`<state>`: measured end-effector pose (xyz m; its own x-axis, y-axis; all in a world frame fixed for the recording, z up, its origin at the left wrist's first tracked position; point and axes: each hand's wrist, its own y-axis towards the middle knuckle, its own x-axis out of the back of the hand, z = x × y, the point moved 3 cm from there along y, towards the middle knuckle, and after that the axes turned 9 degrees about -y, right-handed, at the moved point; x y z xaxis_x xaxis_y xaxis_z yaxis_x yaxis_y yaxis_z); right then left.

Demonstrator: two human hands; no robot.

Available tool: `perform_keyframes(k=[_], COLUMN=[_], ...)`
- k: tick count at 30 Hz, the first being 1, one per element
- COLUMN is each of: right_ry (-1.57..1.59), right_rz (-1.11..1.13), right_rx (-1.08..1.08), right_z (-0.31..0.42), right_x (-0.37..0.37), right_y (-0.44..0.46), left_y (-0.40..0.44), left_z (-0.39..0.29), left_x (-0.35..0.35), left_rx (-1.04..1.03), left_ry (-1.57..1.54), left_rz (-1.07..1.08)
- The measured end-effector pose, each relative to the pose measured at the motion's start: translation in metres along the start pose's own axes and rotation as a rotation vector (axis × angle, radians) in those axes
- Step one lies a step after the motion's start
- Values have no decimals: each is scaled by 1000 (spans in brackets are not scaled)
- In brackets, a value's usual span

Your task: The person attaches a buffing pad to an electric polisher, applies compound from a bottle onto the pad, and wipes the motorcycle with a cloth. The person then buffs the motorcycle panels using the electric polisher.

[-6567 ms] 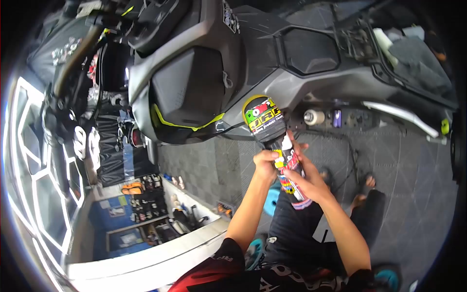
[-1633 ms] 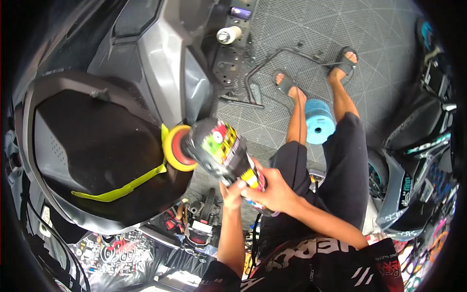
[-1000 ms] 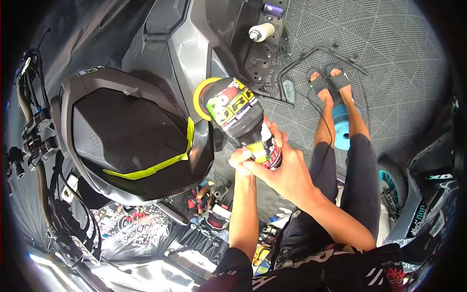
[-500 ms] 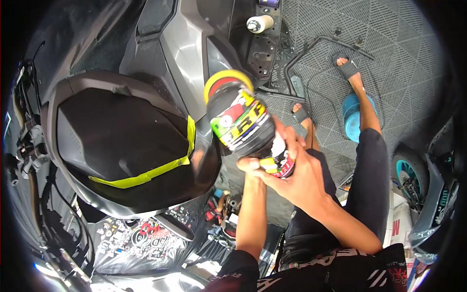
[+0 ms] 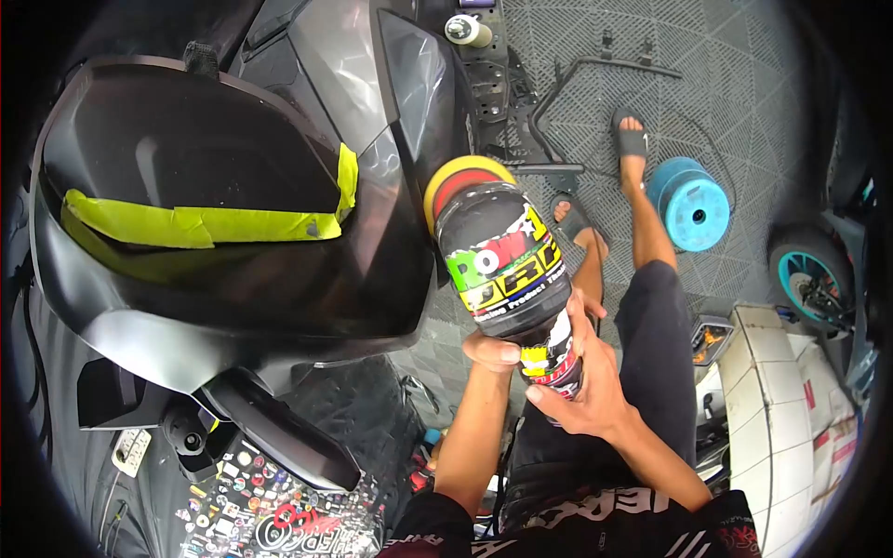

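Observation:
A sticker-covered polisher (image 5: 502, 256) is held in both hands, its yellow and red pad (image 5: 465, 181) at the dark glossy side panel (image 5: 423, 93) of a motorcycle. My left hand (image 5: 493, 352) is closed on the polisher's body from the left. From the right, my right hand (image 5: 591, 377) wraps round its lower part. Whether the pad touches the panel is hard to tell. Yellow-green tape (image 5: 205, 226) runs across the black front fairing (image 5: 233, 298) and bends up at its right end.
On the metal footboard frame stands a white bottle (image 5: 468, 31). A blue reel (image 5: 696, 209) lies on the grey floor (image 5: 595, 112) beside my sandalled feet, with a black bent tube (image 5: 595, 62) beyond. Another motorcycle's teal wheel (image 5: 811, 279) and a tiled ledge (image 5: 758, 409) are at the right.
The view has shifted closer to the taped fairing. Both hands keep hold of the polisher, which now sits lower and further right along the side panel.

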<state>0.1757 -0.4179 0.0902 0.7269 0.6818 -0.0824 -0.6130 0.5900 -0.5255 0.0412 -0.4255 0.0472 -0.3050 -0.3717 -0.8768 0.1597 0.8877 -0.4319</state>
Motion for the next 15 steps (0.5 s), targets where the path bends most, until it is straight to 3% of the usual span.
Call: perform_keyframes(k=[8,14,15], right_ry=[20,239,315], right_rz=[-181,-244,-225], right_rx=[156,79,48], right_z=[20,36,35], right_x=[15,51,53], right_y=[40,87,94], left_y=[49,110,118], left_z=[-29,-48,-52], left_x=[-17,-21,-30], left_rx=[-13,-22,-50], left_ry=[96,61,93], left_rz=[0,54,-13])
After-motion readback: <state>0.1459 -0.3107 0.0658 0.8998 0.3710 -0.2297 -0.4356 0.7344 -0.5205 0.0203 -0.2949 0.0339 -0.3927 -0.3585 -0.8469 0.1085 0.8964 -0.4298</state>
